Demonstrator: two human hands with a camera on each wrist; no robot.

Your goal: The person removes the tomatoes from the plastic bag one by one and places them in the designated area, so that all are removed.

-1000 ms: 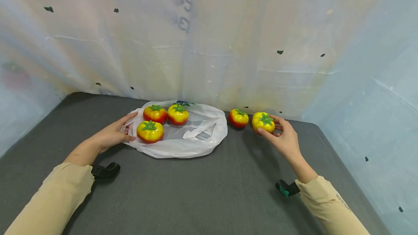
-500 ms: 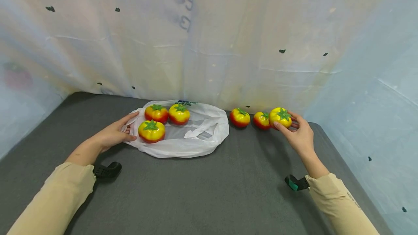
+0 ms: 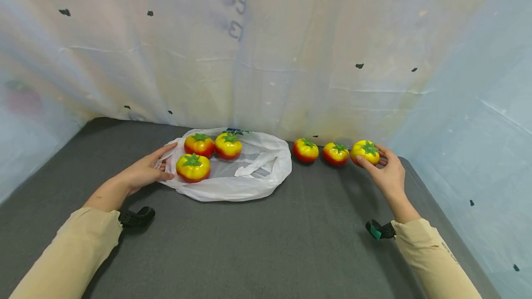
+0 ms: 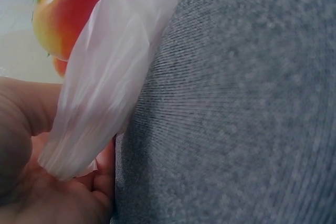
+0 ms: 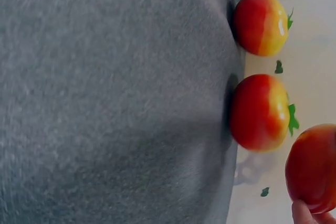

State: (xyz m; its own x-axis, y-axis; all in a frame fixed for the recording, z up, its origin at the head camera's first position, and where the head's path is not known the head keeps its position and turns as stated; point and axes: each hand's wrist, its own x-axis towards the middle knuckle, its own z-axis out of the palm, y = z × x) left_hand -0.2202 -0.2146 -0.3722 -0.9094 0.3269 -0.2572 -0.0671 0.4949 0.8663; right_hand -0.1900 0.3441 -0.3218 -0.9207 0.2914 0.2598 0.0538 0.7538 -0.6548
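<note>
In the head view, my right hand (image 3: 388,172) pinches a yellow-and-red tomato (image 3: 365,152) with a green star-shaped top. The right wrist view shows this tomato (image 5: 314,169) raised off the grey surface, a fingertip against its side. Just left of it sit another tomato (image 3: 335,154) and, farther left, one more tomato (image 3: 305,150). My left hand (image 3: 143,172) holds the left end of a white plastic bag (image 3: 232,190); in the left wrist view the bunched bag (image 4: 100,93) lies within the hand. Three tomatoes (image 3: 193,168) rest at the bag's left part.
A grey tabletop (image 3: 249,243) stretches beneath everything. Behind it hangs a pale sheet (image 3: 266,59) with small dark marks, close to the back row of tomatoes. Bluish sheeting (image 3: 490,160) closes off the right side.
My right hand has moved right with its tomato, then slightly lower, uncovering the tomato that was hidden behind it. The left hand, bag and the tomatoes there stay put.
</note>
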